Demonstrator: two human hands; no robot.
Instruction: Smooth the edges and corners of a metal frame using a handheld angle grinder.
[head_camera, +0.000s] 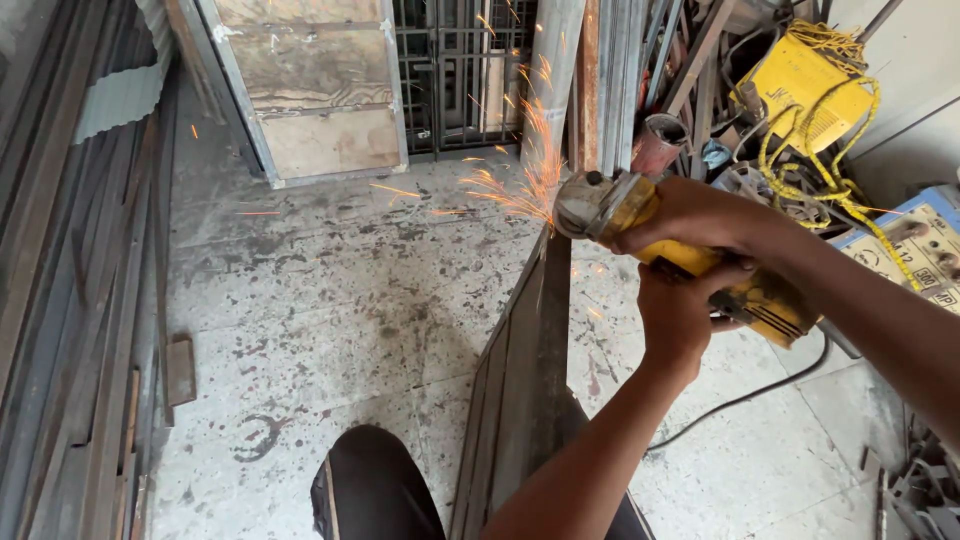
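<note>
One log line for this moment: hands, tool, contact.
left hand: grips angle grinder body | right hand: grips head | disc: on metal frame edge, sparks flying

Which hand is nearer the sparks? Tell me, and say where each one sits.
Right. The right hand grips the front of the yellow grinder, just behind the disc throwing the sparks. The left hand holds the grinder's body lower and further back.

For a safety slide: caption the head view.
Both hands press a yellow angle grinder against a dark steel frame, throwing orange sparks.

Grinder (690, 255) atop steel frame (520, 370); welder (915, 245) right, behind.
</note>
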